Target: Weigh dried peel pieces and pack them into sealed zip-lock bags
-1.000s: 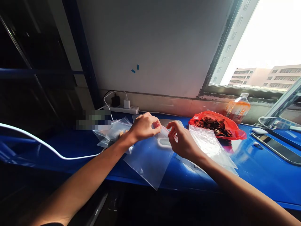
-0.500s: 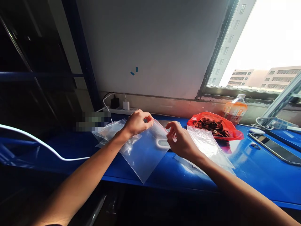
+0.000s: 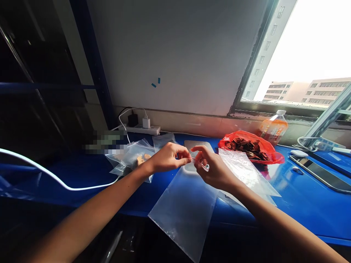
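A clear zip-lock bag (image 3: 185, 208) hangs from both my hands in front of the blue table's edge, its body flat. My left hand (image 3: 174, 156) pinches the bag's zip edge, fingers closed. Just beside it, my right hand (image 3: 211, 164) grips the same red-lined edge, with the index finger curled above. Behind the hands lies a pale flat device (image 3: 196, 143), partly covered by the bag and fingers. Left of my left hand rest clear bags (image 3: 127, 155), with tan pieces (image 3: 143, 158) inside one.
Flat clear bags (image 3: 238, 164) lie right of my hands. Behind them sits a red plastic bag (image 3: 276, 157) of dark dried pieces. A bottle (image 3: 274, 128), a phone (image 3: 323, 171), a power strip (image 3: 153, 130) and a white cable (image 3: 63, 181) are around.
My left hand has moved right and down, close to my right hand. The bag between them has swung lower and right, and the bags with tan pieces have come into sight.
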Demonstrator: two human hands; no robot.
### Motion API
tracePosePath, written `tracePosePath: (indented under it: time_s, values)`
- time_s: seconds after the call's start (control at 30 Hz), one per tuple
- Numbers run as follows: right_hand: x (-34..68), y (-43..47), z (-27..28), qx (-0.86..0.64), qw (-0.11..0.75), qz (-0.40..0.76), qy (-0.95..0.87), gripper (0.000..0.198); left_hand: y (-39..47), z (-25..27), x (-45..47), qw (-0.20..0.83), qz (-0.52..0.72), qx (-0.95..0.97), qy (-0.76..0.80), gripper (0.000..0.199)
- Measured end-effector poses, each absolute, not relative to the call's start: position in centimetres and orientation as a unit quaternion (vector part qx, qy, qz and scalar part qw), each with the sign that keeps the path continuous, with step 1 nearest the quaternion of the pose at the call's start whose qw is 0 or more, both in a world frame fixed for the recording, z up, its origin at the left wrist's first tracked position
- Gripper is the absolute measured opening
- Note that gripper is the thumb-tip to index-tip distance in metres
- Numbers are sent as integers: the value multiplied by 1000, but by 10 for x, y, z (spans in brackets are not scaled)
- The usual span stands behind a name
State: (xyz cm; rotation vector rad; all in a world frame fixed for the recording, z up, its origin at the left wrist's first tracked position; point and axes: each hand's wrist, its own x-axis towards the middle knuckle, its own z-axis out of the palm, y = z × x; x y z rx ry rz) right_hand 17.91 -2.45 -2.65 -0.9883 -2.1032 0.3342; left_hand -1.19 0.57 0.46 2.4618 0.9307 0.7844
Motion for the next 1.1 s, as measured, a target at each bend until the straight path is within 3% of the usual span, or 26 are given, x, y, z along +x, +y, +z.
tracePosePath:
  time_s: [0.27, 0.7, 0.93, 1.1]
  values:
    - [175, -24, -22, -405, 414, 159, -799, 34, 0, 12, -10, 188, 314, 867, 338, 16]
    - [185, -18, -16, -439, 458, 111, -765, 25, 15, 35, -41, 140, 410, 803, 409, 21]
    - [190, -15, -16, -429, 465, 122, -765, 18, 22, 34, -51, 205, 424, 775, 421, 21]
    - [193, -9, -17, -429, 510, 224, -711, 21, 29, 26, -56, 290, 445, 751, 392, 22]
